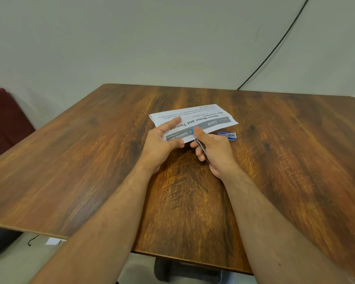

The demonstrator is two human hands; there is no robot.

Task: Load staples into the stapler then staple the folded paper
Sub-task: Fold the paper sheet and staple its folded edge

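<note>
From the head view, the left hand [162,140] pinches the near-left edge of the folded white printed paper [195,119], whose long axis runs left to right across the brown wooden surface [90,160]. The right hand [211,149] grips a slim metal stapler [199,144], its blue-tipped nose pointing away onto the paper's near edge. A small blue staple box [228,135] lies just right.
</note>
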